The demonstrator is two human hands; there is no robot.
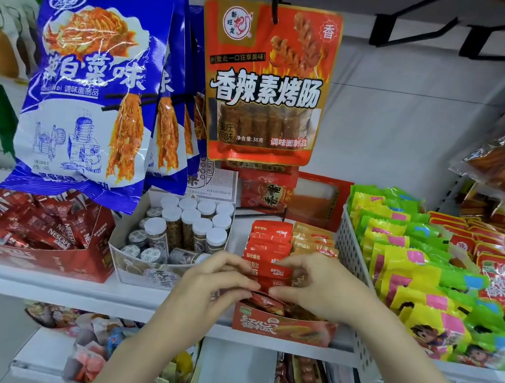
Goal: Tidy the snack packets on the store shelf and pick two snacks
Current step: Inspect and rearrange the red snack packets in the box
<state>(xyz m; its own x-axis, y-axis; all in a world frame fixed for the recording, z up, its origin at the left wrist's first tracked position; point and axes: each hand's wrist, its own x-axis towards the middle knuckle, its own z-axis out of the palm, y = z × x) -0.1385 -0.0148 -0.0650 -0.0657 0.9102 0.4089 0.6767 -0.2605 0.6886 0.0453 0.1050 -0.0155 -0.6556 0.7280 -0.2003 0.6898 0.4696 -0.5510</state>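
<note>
A red display box (284,329) on the white shelf holds a row of small red snack packets (269,243) with tan packets (314,245) beside them. My left hand (214,281) and my right hand (319,285) meet over the front of this box. Both pinch the front red packet (273,277) between thumb and fingers, the left at its left edge, the right at its right edge. The packet stands upright in the row.
A Nescafe sachet box (35,232) and a box of white-capped jars (183,230) stand to the left. A white basket (352,259) of yellow-green packets stands to the right. Blue bags (90,84) and an orange bag (266,82) hang above. Lower shelves hold more snacks.
</note>
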